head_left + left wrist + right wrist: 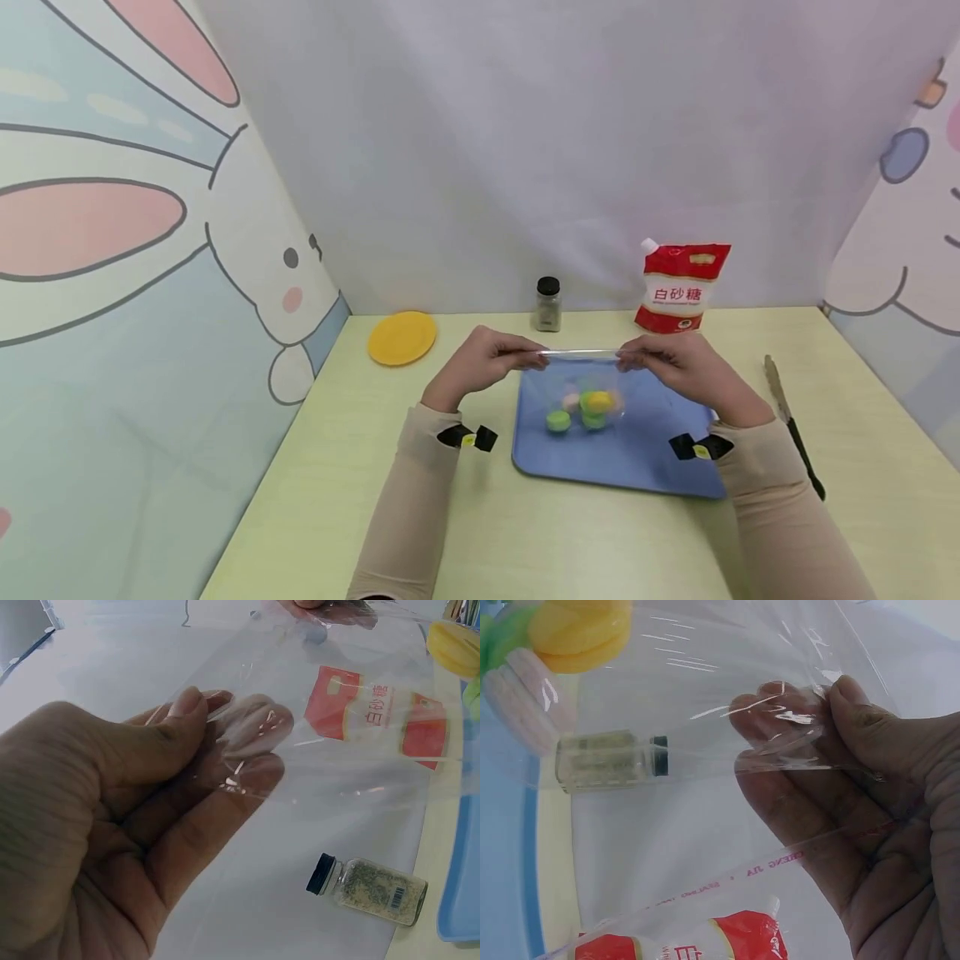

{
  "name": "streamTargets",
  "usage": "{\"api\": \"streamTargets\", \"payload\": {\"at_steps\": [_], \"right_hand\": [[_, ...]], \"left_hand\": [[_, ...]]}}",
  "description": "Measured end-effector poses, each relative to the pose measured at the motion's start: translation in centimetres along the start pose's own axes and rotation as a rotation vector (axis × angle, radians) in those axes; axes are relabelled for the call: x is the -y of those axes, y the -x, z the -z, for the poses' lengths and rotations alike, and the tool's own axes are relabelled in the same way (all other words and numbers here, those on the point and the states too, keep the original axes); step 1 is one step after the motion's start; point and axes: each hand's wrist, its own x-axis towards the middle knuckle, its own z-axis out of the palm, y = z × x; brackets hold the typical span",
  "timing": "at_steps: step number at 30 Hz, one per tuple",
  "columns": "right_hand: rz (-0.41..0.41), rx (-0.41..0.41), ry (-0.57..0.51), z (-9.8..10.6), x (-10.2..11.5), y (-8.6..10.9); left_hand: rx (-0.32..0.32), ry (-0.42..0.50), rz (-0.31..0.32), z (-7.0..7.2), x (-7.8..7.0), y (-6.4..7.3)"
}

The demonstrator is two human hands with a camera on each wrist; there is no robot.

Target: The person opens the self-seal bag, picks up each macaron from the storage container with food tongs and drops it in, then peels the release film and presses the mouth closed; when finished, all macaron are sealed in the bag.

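A clear plastic bag (581, 353) is stretched between my two hands over the blue tray (637, 462). My left hand (491, 360) pinches one top corner between thumb and fingers. The other top corner is pinched by my right hand (678, 367). Low in the bag sits a yellow macaron (598, 402), with a pink macaron (529, 701) leaning beside it in the right wrist view. A green macaron (558, 421) shows at the left of the cluster, over the tray. Through the film the left wrist view shows my left fingertips (259, 731).
Behind the tray stand a black-capped jar (548, 307) and a red and white sugar pouch (681, 287). A yellow plate (402, 337) lies at the back left. To the right lies a knife (798, 433) with a black handle. A pale curtain (525, 150) closes off the back.
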Motion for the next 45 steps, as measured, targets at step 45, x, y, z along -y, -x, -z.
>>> {"api": "streamTargets", "payload": {"at_steps": [45], "right_hand": [[-0.195, 0.231, -0.454, -12.0, 1.9, -9.5]], "left_hand": [[-0.078, 0.107, 0.552, 9.8, 1.7, 8.7]]}}
